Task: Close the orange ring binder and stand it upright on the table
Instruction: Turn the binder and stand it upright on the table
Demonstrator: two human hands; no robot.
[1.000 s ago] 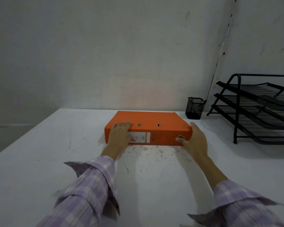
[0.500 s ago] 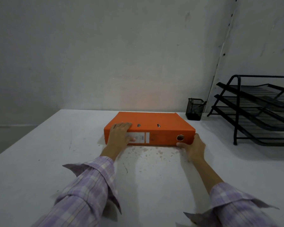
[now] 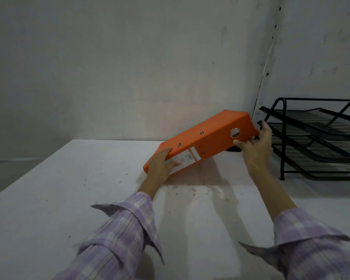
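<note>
The closed orange ring binder (image 3: 207, 138) is tilted, its left end low on the white table (image 3: 69, 199) and its right end raised. Its spine faces me, with a white label and a round finger hole. My left hand (image 3: 160, 164) presses on the lower left end, fingers over the top edge and the label. My right hand (image 3: 255, 144) grips the raised right end from below and behind.
A black wire letter tray rack (image 3: 319, 138) stands at the right, close to my right hand. A black mesh pen cup (image 3: 233, 149) is mostly hidden behind the binder. A grey wall runs along the table's far edge.
The binder lay flat on the table; its right end has now swung up and to the right in my right hand, while my left hand holds the left end down.
</note>
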